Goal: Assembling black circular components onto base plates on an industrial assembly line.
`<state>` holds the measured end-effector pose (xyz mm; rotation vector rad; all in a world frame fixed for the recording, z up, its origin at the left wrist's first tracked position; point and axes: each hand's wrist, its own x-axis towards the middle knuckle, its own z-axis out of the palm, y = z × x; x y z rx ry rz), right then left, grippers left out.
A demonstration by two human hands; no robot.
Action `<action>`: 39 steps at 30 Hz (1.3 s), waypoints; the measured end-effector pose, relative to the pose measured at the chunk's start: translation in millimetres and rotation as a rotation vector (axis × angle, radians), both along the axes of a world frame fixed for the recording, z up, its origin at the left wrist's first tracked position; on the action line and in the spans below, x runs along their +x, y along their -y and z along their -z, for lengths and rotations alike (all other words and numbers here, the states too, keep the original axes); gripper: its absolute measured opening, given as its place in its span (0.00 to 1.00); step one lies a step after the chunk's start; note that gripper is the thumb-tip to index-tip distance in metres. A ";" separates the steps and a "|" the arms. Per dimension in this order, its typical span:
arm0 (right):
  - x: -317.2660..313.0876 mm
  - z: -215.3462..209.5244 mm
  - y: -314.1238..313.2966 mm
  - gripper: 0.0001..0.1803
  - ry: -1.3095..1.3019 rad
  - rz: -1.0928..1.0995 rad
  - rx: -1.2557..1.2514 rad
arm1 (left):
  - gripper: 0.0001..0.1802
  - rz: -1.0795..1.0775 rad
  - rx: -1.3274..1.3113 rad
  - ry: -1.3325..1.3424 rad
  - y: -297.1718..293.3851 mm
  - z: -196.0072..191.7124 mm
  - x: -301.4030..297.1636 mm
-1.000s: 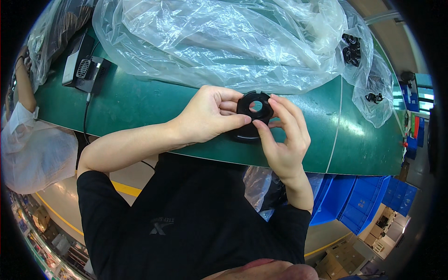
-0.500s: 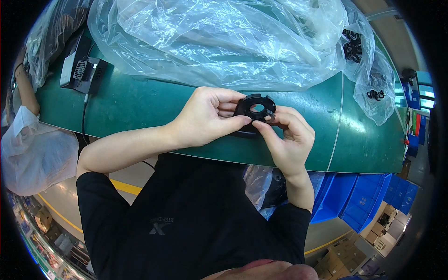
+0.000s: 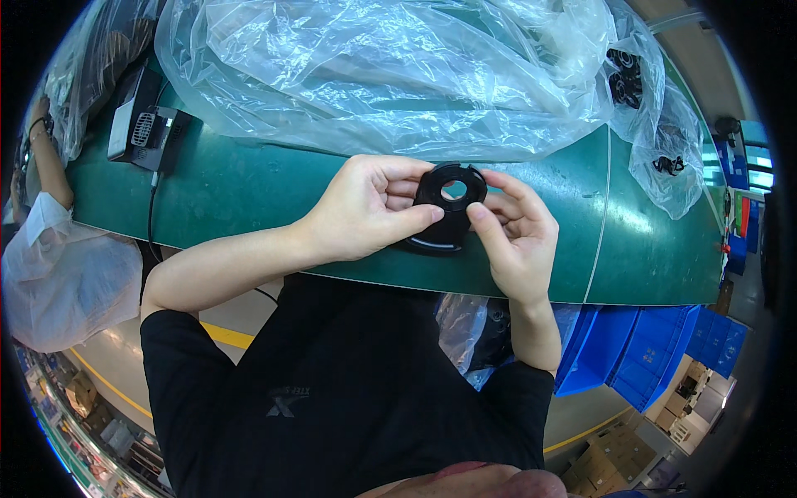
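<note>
Garment (image 3: 75, 286) of a nearby person, white and loose, fills the far left, with a bare forearm (image 3: 51, 170) above it. Next comes a vented box-shaped device (image 3: 158, 137), black and silver, whose cable (image 3: 152, 203) drops over the near edge of a green surface (image 3: 249, 187). Clear plastic sheeting (image 3: 390, 79) lies crumpled along the back.

Left of centre, the left grip (image 3: 361, 207) pinches a black ring-shaped part (image 3: 428, 189): thumb on the near face, fingers behind the left rim. The part is held up near the front edge of the surface, tilted so its round central hole faces the wearer, with a notch in its top rim. Below it shows a dark rounded form (image 3: 446, 230) with a pale-lit edge; whether the two are joined cannot be told.

The right grip (image 3: 519, 228) closes lightly on the opposite rim, thumb low, index finger high. This two-sided hold looks well suited to careful handling: the left probably serves best as the steady anchor, the right for small adjustments. Fingertips are best placed on the rim, clear of the hole and notch, with light, even pressure so the smooth-looking plastic does not slip.

Farther right, black pieces (image 3: 624, 79) sit in clear plastic, and blue bins (image 3: 652, 357) stand below the surface.
</note>
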<state>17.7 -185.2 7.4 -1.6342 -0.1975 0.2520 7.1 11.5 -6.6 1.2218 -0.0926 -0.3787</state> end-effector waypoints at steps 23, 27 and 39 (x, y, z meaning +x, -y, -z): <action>-2.1 8.9 -6.8 0.10 0.165 -0.051 0.067 | 0.10 -0.031 0.184 0.205 2.7 -2.5 -4.0; -2.6 11.0 -8.0 0.10 0.139 -0.076 0.090 | 0.09 -0.054 0.269 0.219 1.7 -5.0 -4.2; -3.5 7.9 -9.3 0.06 0.046 -0.121 0.075 | 0.08 -0.085 0.241 0.243 1.8 -4.3 -5.9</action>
